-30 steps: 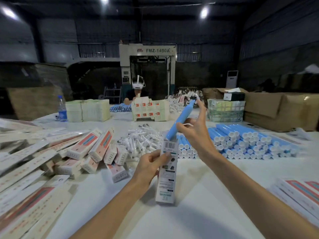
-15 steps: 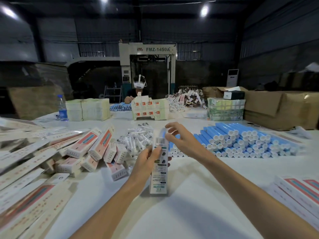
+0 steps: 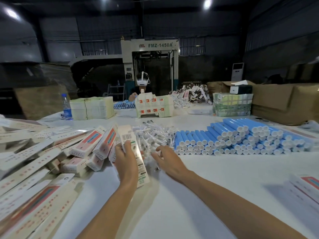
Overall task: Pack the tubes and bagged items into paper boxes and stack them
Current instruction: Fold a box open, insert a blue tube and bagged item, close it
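1. Left hand (image 3: 126, 159) grips a paper box (image 3: 127, 135) round its middle with the fingers wrapped on it. The box is tilted, its top end leaning toward 11 o'clock and its barcode panel facing the camera. Right hand (image 3: 168, 161) lies just beside it at 1 o'clock, palm down, fingers spread and loosely bent with nothing held. Its tips are at the near edge of the bagged items (image 3: 151, 135).
2. Both forearms reach out over a white table (image 3: 189, 204).
3. At 4 o'clock, by the right edge, a few printed boxes (image 3: 307, 188) lie flat.
4. From 8 to 9 o'clock, flat unfolded cartons (image 3: 25, 163) lie overlapping.
5. At 10 o'clock, just beside the left hand, is a loose heap of closed boxes (image 3: 89, 145) with pink-red panels.
6. The bagged items form a clear-wrapped pile at 12 o'clock, just beyond both hands.
7. At 2 o'clock, blue tubes (image 3: 241, 140) lie stacked on their sides in rows, white caps toward the camera.
8. Farther off at 10 o'clock stands a water bottle (image 3: 66, 107), with pale carton stacks (image 3: 93, 107) beside it.
9. At 12 o'clock, another person (image 3: 142, 81) in a white headset sits behind a block of white boxes (image 3: 153, 106).
10. At 1 o'clock sits a green wrapped bundle (image 3: 231, 104), with brown cardboard cartons (image 3: 284, 104) at 2 o'clock.
11. Behind them all stands a machine (image 3: 150, 47) marked FMZ-1450A.
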The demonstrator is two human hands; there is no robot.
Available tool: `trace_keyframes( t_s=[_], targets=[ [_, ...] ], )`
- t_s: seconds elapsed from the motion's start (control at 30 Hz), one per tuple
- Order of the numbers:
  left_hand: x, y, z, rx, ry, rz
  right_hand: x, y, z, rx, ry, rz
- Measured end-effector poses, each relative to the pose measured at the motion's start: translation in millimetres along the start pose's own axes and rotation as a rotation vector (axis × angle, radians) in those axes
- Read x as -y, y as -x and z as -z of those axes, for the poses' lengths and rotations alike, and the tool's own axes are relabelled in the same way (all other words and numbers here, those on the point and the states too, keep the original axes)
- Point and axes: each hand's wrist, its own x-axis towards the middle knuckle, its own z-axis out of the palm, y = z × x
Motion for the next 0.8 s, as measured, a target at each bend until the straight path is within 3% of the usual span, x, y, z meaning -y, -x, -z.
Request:
trace_keyframes(
  t_s=[0.3, 0.47, 0.63, 0.8],
  targets=[
    [0, 2, -6, 0.072, 0.022, 0.007, 18, 4, -11, 0.071, 0.493, -0.003],
    [0, 9, -11, 0.190, 0.065, 0.047, 17, 20, 6, 0.061, 0.523, 0.104],
    [-3, 20, -16, 0.489, 0.134, 0.144, 6, 37, 43, -0.077, 0.166, 0.102],
    [-2, 30, -21, 0.618, 0.143, 0.167, 26, 33, 106, -0.467, -0.466, 0.039]
  ],
)
